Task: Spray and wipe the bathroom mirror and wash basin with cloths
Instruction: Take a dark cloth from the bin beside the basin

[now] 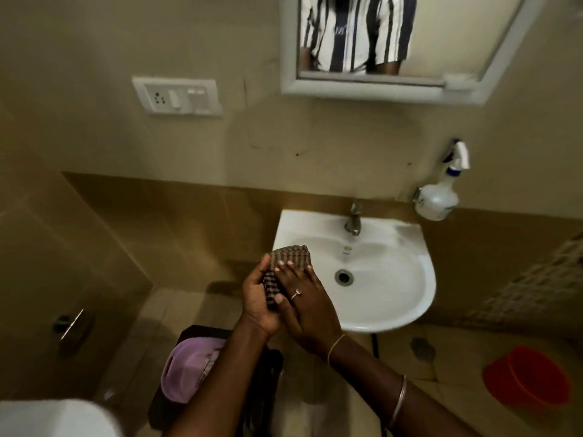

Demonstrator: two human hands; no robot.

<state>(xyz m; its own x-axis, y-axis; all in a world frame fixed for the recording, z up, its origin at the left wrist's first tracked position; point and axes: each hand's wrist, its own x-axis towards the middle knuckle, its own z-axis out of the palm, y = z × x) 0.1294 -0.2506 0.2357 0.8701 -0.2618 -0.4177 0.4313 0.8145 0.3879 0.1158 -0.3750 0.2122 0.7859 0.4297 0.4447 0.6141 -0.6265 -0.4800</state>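
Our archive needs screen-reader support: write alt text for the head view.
Left hand grips a checked cloth, right hand pressing on it, over the left rim of a white wash basin. Mirror above; spray bottle hangs on the wall.

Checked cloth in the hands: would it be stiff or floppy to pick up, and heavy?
Probably floppy: the checked cloth is bunched into folds between the left hand and right hand, so it would likely sag if held by one corner. Probably light, as the layers look thin. Its woven surface seems unlikely to slip.
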